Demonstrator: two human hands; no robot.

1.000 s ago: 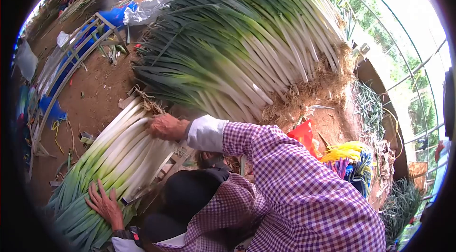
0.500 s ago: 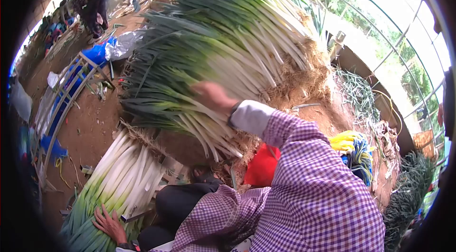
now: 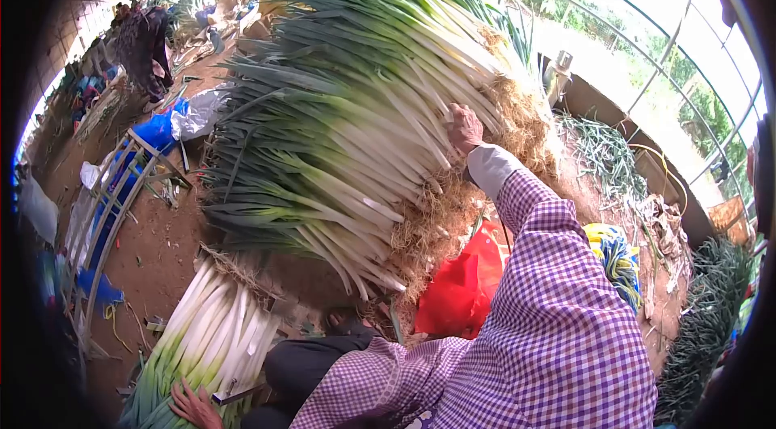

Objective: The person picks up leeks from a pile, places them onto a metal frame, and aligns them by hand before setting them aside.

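A big heap of leeks (image 3: 356,138) lies in front of me, green leaves to the left and white shanks with straw-coloured roots (image 3: 517,118) to the right. My right hand (image 3: 466,128) reaches to the root side of the heap, its fingers curled over the white shank of a leek (image 3: 436,109). At lower left, a smaller bunch of leeks (image 3: 214,324) lies with its roots toward the heap. Flat on the green part of that bunch rests my left hand (image 3: 196,409), fingers spread. A metal bar (image 3: 238,393) crosses the bunch close to this hand.
A red sheet or bag (image 3: 465,283) lies beside my right arm. Yellow and blue ties (image 3: 618,259) hang farther right. To the left stands a curved metal frame (image 3: 121,202) with blue plastic. Loose green leaves (image 3: 703,324) pile up at right. Another person (image 3: 145,49) stoops at far left.
My right hand has moved right and away from me, from the middle of the near leeks to the root side of the heap. My left hand stays on the small bunch.
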